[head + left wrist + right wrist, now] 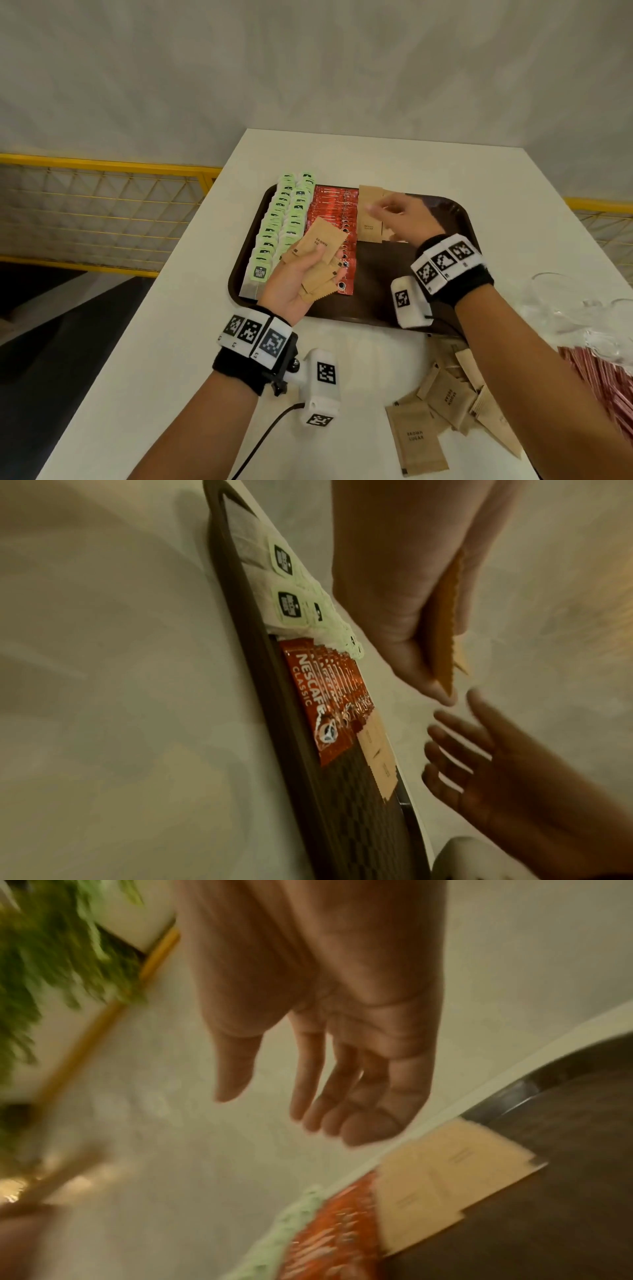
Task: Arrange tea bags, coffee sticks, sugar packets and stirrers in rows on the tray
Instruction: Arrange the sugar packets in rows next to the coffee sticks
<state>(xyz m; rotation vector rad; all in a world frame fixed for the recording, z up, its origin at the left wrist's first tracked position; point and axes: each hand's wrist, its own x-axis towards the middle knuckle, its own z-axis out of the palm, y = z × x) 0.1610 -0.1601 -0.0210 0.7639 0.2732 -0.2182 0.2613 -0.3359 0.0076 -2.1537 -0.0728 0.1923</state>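
Head view: tea bags (279, 226), coffee sticks (334, 219) rowed on tray (455, 219).
Sugar packets (371, 216): row begun.
Stirrers: unplaced.
Left hand (296, 281): fingers grip packets.
Right hand (399, 214): fingers spread, empty.

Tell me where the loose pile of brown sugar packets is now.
In the head view, the loose brown sugar packets lie on the white table, off the tray, near its front right corner and under the right forearm.
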